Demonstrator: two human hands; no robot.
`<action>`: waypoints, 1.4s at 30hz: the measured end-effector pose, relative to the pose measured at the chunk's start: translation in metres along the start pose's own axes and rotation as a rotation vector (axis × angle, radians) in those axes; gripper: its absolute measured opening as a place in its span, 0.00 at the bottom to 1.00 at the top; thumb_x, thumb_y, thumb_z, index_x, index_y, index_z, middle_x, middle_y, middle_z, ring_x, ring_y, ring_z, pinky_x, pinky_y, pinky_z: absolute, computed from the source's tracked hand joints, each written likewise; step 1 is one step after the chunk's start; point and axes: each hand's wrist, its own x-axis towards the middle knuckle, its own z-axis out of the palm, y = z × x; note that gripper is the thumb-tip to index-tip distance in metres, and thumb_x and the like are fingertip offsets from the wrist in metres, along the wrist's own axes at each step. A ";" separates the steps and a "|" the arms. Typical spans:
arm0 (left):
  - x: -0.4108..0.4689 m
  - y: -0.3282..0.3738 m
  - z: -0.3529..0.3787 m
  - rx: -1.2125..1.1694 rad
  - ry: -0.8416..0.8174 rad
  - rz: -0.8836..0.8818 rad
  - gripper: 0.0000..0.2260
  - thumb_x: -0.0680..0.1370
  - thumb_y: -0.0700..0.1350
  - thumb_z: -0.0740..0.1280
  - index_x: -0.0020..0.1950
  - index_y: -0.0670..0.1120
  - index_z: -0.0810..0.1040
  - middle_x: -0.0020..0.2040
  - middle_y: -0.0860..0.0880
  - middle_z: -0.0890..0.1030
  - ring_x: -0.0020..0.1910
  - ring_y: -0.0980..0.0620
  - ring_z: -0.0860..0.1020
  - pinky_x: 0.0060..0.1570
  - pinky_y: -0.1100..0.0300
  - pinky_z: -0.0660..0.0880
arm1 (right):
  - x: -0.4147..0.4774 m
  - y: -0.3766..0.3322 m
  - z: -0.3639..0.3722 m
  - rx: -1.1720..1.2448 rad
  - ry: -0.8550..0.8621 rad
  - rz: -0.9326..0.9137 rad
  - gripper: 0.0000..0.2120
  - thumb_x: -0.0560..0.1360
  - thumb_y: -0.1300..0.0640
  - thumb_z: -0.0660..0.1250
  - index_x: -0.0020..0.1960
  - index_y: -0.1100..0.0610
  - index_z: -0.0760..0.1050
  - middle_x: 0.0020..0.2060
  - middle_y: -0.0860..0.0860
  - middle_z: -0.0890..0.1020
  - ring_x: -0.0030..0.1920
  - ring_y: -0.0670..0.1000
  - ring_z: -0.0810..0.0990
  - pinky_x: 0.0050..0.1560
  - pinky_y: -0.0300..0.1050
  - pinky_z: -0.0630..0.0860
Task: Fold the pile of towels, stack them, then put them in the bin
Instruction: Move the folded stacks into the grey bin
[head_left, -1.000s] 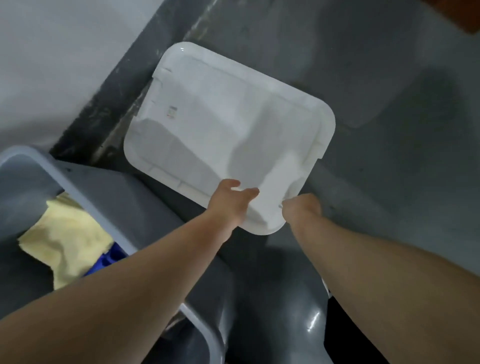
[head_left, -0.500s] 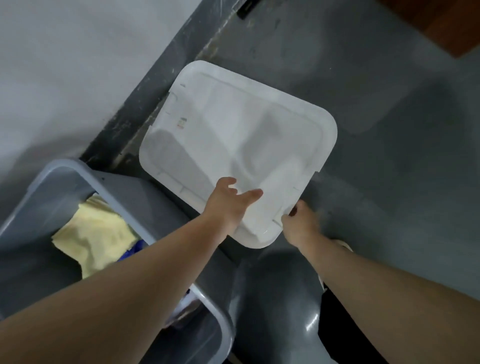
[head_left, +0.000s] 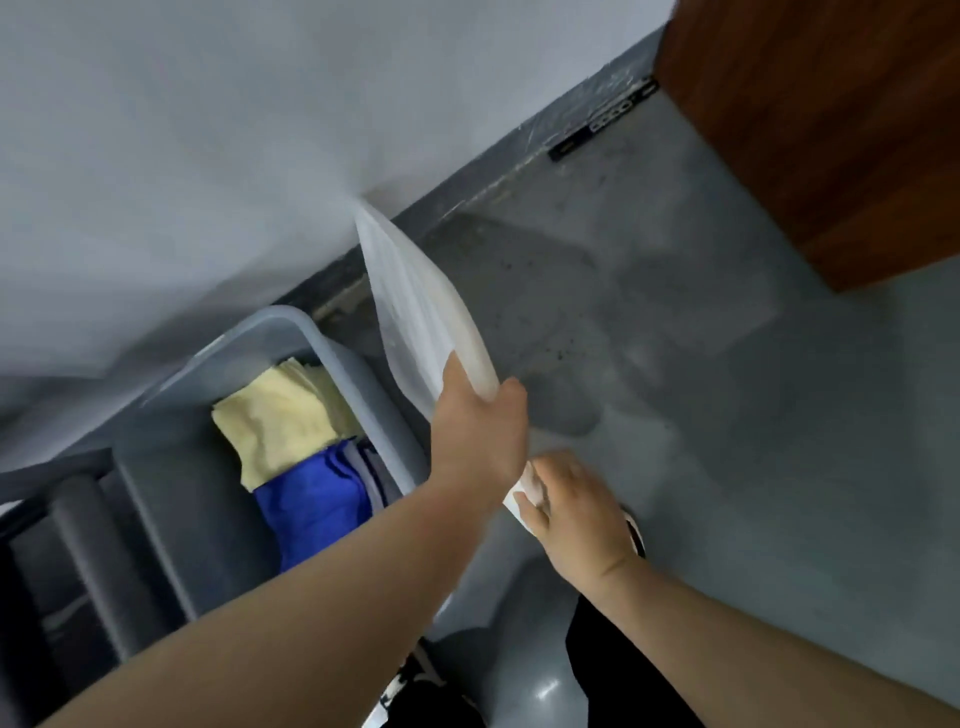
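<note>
Far L, grey bin (head_left: 270, 321) w/ folded towels inside: yellow towel (head_left: 275, 421) toward the wall, blue towel (head_left: 317, 499) nearer us. Just R of its rim we hold the white lid (head_left: 415, 312) tilted nearly edge-on. Our left hand (head_left: 478, 436) grasps its near edge, right hand (head_left: 576, 514) pinches the bottom corner, above grey floor (head_left: 727, 415).

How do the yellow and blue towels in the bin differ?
The yellow towel is pale and nearer the wall; the blue towel is dark and nearer the person. The left forearm covers part of the blue towel, not the yellow one. Both lie in the grey bin.
</note>
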 end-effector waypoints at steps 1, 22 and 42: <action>-0.007 -0.004 -0.012 -0.046 0.037 -0.031 0.05 0.78 0.47 0.64 0.50 0.47 0.72 0.37 0.49 0.74 0.36 0.50 0.74 0.38 0.53 0.74 | -0.003 -0.012 -0.004 0.060 -0.079 0.119 0.16 0.74 0.45 0.72 0.55 0.49 0.70 0.49 0.50 0.76 0.45 0.57 0.79 0.41 0.47 0.71; -0.087 -0.318 -0.197 -1.281 0.322 -0.657 0.05 0.79 0.44 0.72 0.52 0.44 0.81 0.49 0.43 0.84 0.45 0.44 0.84 0.56 0.47 0.81 | -0.087 -0.104 0.132 0.881 -0.263 0.857 0.30 0.67 0.54 0.83 0.65 0.52 0.76 0.58 0.48 0.85 0.50 0.47 0.83 0.43 0.42 0.79; -0.033 -0.439 -0.199 -0.703 0.506 -0.831 0.27 0.76 0.60 0.69 0.66 0.49 0.63 0.54 0.45 0.81 0.49 0.43 0.83 0.49 0.46 0.82 | -0.117 -0.103 0.204 0.643 -0.263 1.024 0.34 0.67 0.27 0.74 0.64 0.45 0.74 0.57 0.42 0.80 0.54 0.48 0.80 0.65 0.48 0.78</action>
